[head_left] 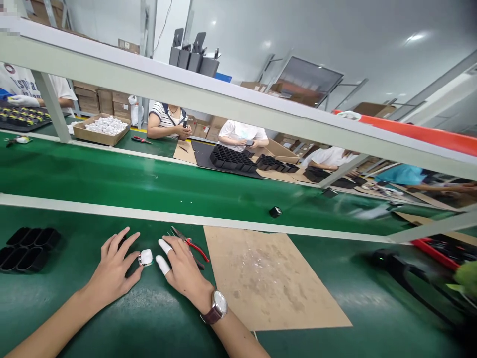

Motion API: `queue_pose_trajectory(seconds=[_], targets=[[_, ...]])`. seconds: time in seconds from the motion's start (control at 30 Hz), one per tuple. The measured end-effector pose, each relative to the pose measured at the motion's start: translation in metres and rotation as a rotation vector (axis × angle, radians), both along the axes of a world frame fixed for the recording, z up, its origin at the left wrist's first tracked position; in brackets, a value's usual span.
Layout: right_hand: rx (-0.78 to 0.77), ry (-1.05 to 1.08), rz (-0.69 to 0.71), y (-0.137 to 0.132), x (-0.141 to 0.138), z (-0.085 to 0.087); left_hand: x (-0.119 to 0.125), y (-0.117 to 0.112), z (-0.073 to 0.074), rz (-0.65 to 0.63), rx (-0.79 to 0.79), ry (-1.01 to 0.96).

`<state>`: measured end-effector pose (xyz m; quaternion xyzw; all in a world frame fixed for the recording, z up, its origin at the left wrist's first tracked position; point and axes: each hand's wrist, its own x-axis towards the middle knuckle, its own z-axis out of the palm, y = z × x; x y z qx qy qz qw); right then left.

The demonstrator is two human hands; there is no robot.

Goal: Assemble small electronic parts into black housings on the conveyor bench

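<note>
My left hand [114, 266] lies on the green bench with its fingers spread, the fingertips touching a small white cap-shaped part [145, 257]. My right hand [182, 268] rests just right of that part, fingers stretched out, with white finger cots on two fingertips and a watch on the wrist. It holds nothing. Red-handled cutters [192, 245] lie right behind my right hand.
A black moulded tray [28, 242] sits at the left, a brown cardboard sheet [268, 278] at the right. A small black part [275, 212] rides the green conveyor. Across it, several people work with black trays and a box of white parts [101, 128].
</note>
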<state>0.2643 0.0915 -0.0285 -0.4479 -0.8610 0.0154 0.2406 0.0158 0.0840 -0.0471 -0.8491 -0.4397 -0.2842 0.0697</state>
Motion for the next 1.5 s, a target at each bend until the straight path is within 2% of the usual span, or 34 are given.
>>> queue_pose_trajectory(seconds=[0.07, 0.17, 0.27, 0.37, 0.57, 0.77, 0.93, 1.17, 1.37, 1.5], targets=[[-0.019, -0.017, 0.040, -0.006, -0.014, 0.000, -0.002, -0.002, 0.001, -0.001, -0.027, 0.001], [-0.043, -0.131, 0.038, -0.015, -0.027, -0.010, -0.004, -0.004, 0.002, 0.006, -0.059, 0.007], [-0.017, -0.250, 0.062, -0.020, -0.031, -0.022, -0.004, -0.005, 0.003, 0.013, -0.071, 0.010], [0.000, -0.312, 0.087, -0.019, -0.029, -0.025, -0.001, -0.006, 0.004, 0.013, -0.082, 0.008], [-0.089, -0.169, 0.036, -0.013, -0.030, -0.020, 0.002, -0.006, 0.006, 0.008, -0.114, 0.005], [-0.114, -0.183, 0.071, -0.012, -0.030, -0.027, 0.002, -0.004, 0.007, 0.010, -0.122, 0.007], [-0.098, -0.126, 0.085, -0.014, -0.023, -0.027, 0.003, -0.006, 0.009, 0.022, -0.117, -0.019], [-0.006, -0.202, 0.101, -0.023, -0.020, -0.033, 0.004, -0.007, 0.010, 0.019, -0.127, -0.019], [-0.009, -0.123, 0.134, -0.021, -0.016, -0.028, 0.003, -0.007, 0.008, 0.029, -0.126, -0.019], [0.048, -0.182, 0.161, -0.021, -0.013, -0.027, 0.003, -0.007, 0.007, 0.020, -0.104, -0.031]])
